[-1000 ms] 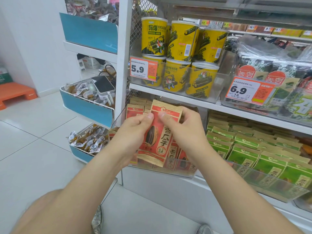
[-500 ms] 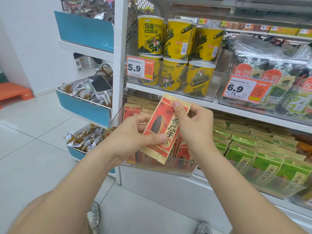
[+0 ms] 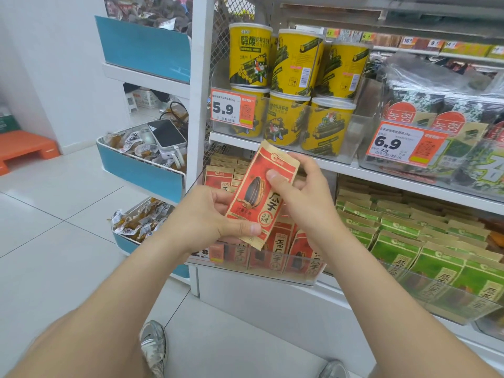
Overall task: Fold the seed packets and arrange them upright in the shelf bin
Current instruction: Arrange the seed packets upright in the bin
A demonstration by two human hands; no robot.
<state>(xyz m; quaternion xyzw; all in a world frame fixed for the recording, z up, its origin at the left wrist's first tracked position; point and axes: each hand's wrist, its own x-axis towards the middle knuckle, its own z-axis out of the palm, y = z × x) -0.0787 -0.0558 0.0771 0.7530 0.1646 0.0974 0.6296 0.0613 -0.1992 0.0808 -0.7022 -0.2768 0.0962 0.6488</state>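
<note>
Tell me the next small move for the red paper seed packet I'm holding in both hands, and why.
Probably fold the top strip of the red paper seed packet back. It looks flat and unfolded, tilted above the clear plastic shelf bin; the right hand pinches its upper part, the left hand its lower corner, ready to crease.

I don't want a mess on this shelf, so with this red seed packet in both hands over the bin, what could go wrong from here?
Two likely risks. The red seed packet is tilted and pinched only near opposite ends by the left hand and right hand, so folding it could let it slip, perhaps onto the floor. The red packets stand crowded behind the front wall of the clear shelf bin, so pushing another in might topple some.
</note>
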